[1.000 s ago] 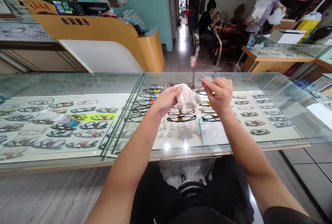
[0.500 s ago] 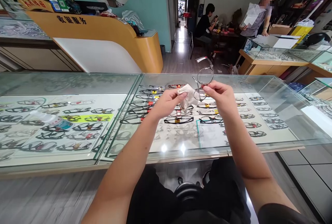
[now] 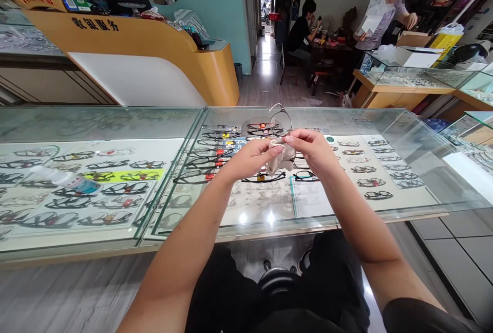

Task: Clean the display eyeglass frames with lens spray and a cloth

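Observation:
Round thin-rimmed eyeglasses (image 3: 289, 123) are held up over the glass counter, one lens rising above my fingers. My right hand (image 3: 314, 150) is closed on the frame near its middle. A crumpled pale cloth (image 3: 278, 157) is pinched in my left hand (image 3: 252, 157) and wraps the lower part of the glasses, hiding the other lens. Both hands meet at the cloth, fingertips close together. Rows of eyeglasses (image 3: 264, 176) lie under the glass beneath my hands.
A spray bottle (image 3: 69, 180) lies on the left part of the glass display counter (image 3: 239, 217). Beyond stands an orange cashier desk (image 3: 154, 35). One person (image 3: 302, 32) sits at a table; another person (image 3: 379, 19) stands by boxes at the right. A stool base (image 3: 279, 279) is below me.
My hands have come together; the right one moved left, bringing the glasses into the cloth. The view shifted slightly. The standing person's arm rose above the box.

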{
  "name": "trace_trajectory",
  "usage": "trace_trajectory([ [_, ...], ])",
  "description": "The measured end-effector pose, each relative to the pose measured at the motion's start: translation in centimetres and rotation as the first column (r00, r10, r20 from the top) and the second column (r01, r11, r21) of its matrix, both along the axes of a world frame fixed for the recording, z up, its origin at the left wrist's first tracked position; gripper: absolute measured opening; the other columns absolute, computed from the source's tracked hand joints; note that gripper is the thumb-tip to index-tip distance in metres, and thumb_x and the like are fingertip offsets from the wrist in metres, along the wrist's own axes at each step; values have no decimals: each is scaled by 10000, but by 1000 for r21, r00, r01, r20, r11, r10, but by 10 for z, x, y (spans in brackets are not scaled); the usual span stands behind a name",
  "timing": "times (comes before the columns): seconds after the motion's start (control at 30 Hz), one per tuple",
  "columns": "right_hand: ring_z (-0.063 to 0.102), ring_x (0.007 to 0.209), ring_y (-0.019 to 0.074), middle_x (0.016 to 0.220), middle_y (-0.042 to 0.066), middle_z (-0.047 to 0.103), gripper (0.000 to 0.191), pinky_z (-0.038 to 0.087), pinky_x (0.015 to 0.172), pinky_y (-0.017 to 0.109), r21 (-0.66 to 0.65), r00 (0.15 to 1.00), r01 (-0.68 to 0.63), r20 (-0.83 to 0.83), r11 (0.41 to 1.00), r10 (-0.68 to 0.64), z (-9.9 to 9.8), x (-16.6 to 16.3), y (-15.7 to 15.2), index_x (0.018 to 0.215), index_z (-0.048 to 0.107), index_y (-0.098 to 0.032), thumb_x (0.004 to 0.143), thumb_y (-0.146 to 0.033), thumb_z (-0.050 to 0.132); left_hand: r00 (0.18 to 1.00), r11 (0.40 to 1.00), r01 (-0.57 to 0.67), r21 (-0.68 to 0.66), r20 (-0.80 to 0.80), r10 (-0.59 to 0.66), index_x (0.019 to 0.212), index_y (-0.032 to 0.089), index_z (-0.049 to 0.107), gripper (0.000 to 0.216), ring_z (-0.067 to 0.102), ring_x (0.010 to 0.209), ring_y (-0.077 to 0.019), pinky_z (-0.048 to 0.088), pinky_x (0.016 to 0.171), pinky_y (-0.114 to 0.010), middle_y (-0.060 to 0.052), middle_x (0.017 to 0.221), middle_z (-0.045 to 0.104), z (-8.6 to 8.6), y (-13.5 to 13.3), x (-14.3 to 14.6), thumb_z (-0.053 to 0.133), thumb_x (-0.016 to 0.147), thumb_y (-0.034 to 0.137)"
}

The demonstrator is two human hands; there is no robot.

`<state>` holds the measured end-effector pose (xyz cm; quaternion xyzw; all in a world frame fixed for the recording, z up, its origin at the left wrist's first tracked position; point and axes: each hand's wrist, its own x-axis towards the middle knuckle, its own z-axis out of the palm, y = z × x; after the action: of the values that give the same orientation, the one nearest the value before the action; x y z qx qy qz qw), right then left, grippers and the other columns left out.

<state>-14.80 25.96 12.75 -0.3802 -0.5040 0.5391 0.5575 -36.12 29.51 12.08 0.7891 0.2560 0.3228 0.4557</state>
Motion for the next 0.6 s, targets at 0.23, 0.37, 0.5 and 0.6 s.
trace_trajectory([
  [0.23,616,833,157,825,-12,756,342,453,832,325,-25,1000,-13,-20,1000,12,-6,-3,0,773,846,-245,705,-527,1026,995,998,66,9,-79,-65,719,186,655,646,624,695,-180,457,707,-274,-49,721,698,1,0,-4,564,1077,716],
  [0.37,602,810,156,837,-10,758,385,465,807,322,-66,998,25,-57,997,-29,-5,-10,-1,772,836,-245,654,-552,1035,995,995,89,-51,-47,-91,714,187,677,659,652,667,-186,484,693,-285,-59,704,710,-4,1,-2,571,1070,731],
  [0.5,606,804,158,839,-5,772,370,471,799,317,-93,991,62,-113,994,-72,-3,-13,-1,783,847,-249,637,-533,1032,995,994,-16,-109,93,26,767,175,715,634,609,619,-166,453,621,-282,-56,711,710,-11,1,7,664,1006,761],
  [0.6,625,838,171,912,12,805,338,467,783,317,-99,990,75,-115,992,-86,-4,-12,0,809,859,-250,665,-520,1002,983,981,-43,-190,170,76,836,168,750,605,617,634,-168,469,618,-287,-62,748,719,-15,0,13,737,957,761],
])
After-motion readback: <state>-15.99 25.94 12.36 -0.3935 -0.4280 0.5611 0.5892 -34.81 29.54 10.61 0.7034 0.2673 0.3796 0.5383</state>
